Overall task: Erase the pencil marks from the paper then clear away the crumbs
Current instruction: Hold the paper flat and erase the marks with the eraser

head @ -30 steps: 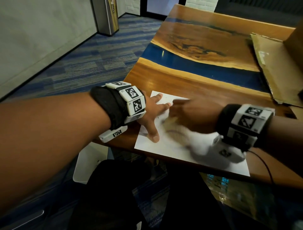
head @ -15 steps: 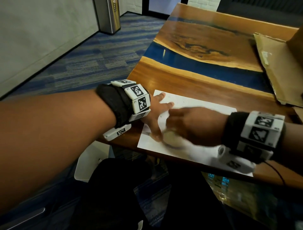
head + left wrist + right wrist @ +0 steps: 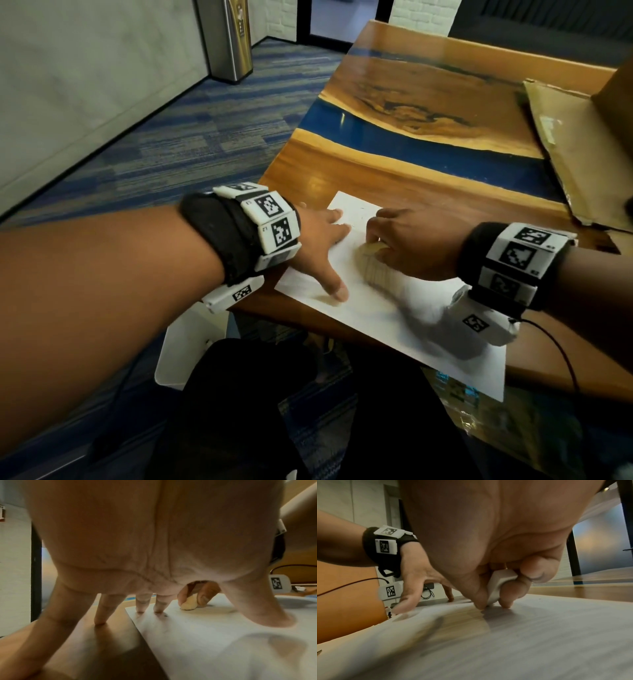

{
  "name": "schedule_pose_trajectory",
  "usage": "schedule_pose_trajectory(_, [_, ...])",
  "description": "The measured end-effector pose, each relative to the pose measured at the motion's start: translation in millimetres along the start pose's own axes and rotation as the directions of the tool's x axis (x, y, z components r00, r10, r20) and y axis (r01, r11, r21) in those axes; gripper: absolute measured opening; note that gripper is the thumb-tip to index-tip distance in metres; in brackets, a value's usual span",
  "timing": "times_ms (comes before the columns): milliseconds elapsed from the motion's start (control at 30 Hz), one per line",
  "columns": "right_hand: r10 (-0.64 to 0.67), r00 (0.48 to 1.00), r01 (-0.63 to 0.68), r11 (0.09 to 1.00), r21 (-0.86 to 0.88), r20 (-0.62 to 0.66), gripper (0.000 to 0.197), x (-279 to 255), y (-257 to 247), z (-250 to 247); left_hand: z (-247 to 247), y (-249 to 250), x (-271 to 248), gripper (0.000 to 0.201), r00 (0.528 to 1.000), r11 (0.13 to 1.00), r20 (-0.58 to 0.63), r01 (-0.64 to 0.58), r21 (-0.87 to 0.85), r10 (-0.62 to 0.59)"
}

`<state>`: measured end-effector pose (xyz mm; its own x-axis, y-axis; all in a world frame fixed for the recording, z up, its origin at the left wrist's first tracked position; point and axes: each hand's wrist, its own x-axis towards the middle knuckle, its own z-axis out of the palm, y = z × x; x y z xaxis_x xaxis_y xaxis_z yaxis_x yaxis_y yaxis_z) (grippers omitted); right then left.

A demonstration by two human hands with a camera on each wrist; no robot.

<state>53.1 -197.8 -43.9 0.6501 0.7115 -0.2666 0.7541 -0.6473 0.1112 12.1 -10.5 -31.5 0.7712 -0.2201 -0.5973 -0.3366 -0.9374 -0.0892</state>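
A white sheet of paper [image 3: 376,318] lies at the near edge of the wood and blue resin table [image 3: 411,164]. My left hand [image 3: 318,246] presses the sheet's left end with fingers spread and straight; the thumb and two fingertips [image 3: 158,609] are on the paper, another fingertip on bare wood. My right hand [image 3: 394,240] pinches a pale eraser [image 3: 371,248] against the paper just right of the left fingers. The eraser [image 3: 188,604] touches the sheet between thumb and fingers, and in the right wrist view this eraser [image 3: 498,584] looks white. Faint pencil marks [image 3: 359,214] show near the far left corner.
Flattened cardboard [image 3: 582,154] covers the table's right side. A metal bin [image 3: 229,41] stands on the carpet at far left. A white object [image 3: 188,349] sits below the table edge. A black cable [image 3: 565,353] runs from the right wrist.
My right hand has rubbed the eraser toward me and then back away, to a spot nearer the far left corner. The left hand has stayed pressed on the paper.
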Motion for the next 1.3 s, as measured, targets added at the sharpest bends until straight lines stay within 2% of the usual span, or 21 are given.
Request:
schedule_pose_trajectory(67, [-0.03,0.999,0.03,1.0,-0.006,-0.016,0.028,-5,-4,-3,6,-1,6,0.13,1.0,1.0,0.001,-0.003,0.005,0.003])
schedule_pose_trajectory(167, [-0.263,0.965,0.262,0.964,0.039,0.005,0.027,-20,-28,-1,11,-5,16,0.14,0.999,0.999,-0.011,-0.031,0.012,0.031])
schedule_pose_trajectory(233, [-0.349,0.936,0.346,0.937,0.052,0.054,0.028,-25,-37,1,10,-5,18,0.14,0.998,0.998,-0.022,-0.06,0.031,0.061])
schedule_pose_trajectory(267, [-0.322,0.945,0.321,0.947,0.031,0.05,0.029,-20,-33,0,10,-6,19,0.14,0.997,0.997,-0.024,-0.07,0.042,0.072])
schedule_pose_trajectory(333, [-0.162,0.987,0.162,0.986,-0.031,0.002,0.031,-6,-14,-6,10,-7,20,0.141,0.997,0.995,-0.016,-0.073,0.069,0.075])
schedule_pose_trajectory(400, [-0.072,0.996,0.067,0.994,-0.091,-0.055,0.031,1,-1,-9,11,-8,22,0.14,0.998,0.995,-0.003,-0.062,0.075,0.062])
schedule_pose_trajectory(467, [-0.16,0.986,0.157,0.986,-0.062,-0.043,0.031,-4,-16,-9,10,-8,21,0.137,0.996,0.994,0.009,-0.084,0.063,0.084])
schedule_pose_trajectory(533, [-0.357,0.934,0.357,0.934,0.01,0.008,0.03,-16,-39,-7,9,-6,20,0.132,0.992,0.99,0.012,-0.126,0.063,0.125])
schedule_pose_trajectory(567, [-0.383,0.924,0.382,0.924,0.029,0.023,0.029,-16,-41,-6,9,-6,20,0.132,0.992,0.99,0.01,-0.125,0.059,0.125])
schedule_pose_trajectory(600, [-0.345,0.938,0.344,0.938,0.035,0.022,0.029,-13,-36,-9,9,-7,21,0.133,0.994,0.992,0.006,-0.114,0.063,0.113])
schedule_pose_trajectory(667, [-0.16,0.987,0.16,0.987,-0.015,-0.023,0.03,-1,-15,-13,8,-7,19,0.135,0.997,0.993,0.003,-0.079,0.085,0.079])
schedule_pose_trajectory(733, [-0.069,0.995,0.063,0.995,-0.082,-0.069,0.029,1,-7,-11,7,-5,14,0.133,0.998,0.995,0.006,-0.063,0.082,0.062])
schedule_pose_trajectory(800, [-0.196,0.979,0.193,0.98,-0.047,-0.051,0.029,-7,-25,-8,4,-3,11,0.13,0.997,0.996,0.002,-0.073,0.058,0.073])
schedule_pose_trajectory(867, [-0.369,0.929,0.369,0.929,0.0,0.007,0.028,-17,-39,-3,6,-3,14,0.134,0.997,0.996,-0.004,-0.08,0.051,0.08])
schedule_pose_trajectory(933, [-0.297,0.954,0.297,0.955,-0.012,0.037,0.029,-12,-26,-9,7,-4,15,0.138,0.998,0.996,0.005,-0.059,0.068,0.058])
schedule_pose_trajectory(1033, [-0.091,0.995,0.086,0.991,-0.106,-0.045,0.027,-2,0,-12,6,-2,11,0.134,0.999,0.996,0.003,-0.033,0.081,0.033])
schedule_pose_trajectory(1100, [-0.191,0.98,0.186,0.98,-0.074,-0.061,0.026,-7,-11,-9,5,-2,12,0.132,0.999,0.997,-0.003,-0.048,0.062,0.048])
schedule_pose_trajectory(1167, [-0.402,0.916,0.402,0.916,-0.013,0.006,0.027,-18,-33,-6,8,-3,16,0.134,0.996,0.996,0.0,-0.084,0.041,0.085])
schedule_pose_trajectory(1200, [-0.426,0.903,0.427,0.904,-0.002,0.054,0.028,-19,-34,-6,9,-4,19,0.138,0.996,0.995,-0.004,-0.094,0.043,0.094])
schedule_pose_trajectory(1233, [-0.401,0.913,0.402,0.916,-0.004,0.075,0.029,-16,-28,-9,10,-5,21,0.14,0.996,0.995,-0.004,-0.086,0.049,0.086])
schedule_pose_trajectory(1300, [-0.246,0.968,0.248,0.967,-0.062,0.041,0.03,-6,-7,-16,10,-6,20,0.14,0.998,0.996,0.0,-0.062,0.07,0.062])
